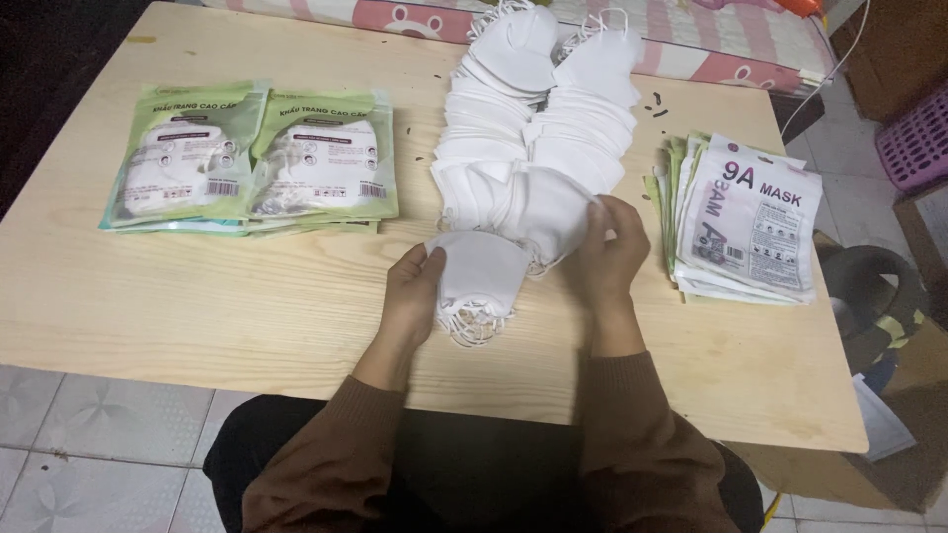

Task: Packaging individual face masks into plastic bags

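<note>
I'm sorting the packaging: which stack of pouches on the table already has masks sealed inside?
The green-edged pouches at the table's left: white masks show through their clear fronts. The stack of pouches at the right, beside the right hand, lies flat and looks empty.

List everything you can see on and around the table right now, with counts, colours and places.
wooden table: one, light wood, fills the view
loose face masks: long overlapping heap, too many to count, white, table centre
small mask stack: a few, white, front of the heap
filled mask packets: two stacks side by side, green and clear, table left
empty packets: one stack, white and green, table right
basket: one, purple, floor at far right
left hand: on the small mask stack
right hand: on the heap's near end
</note>
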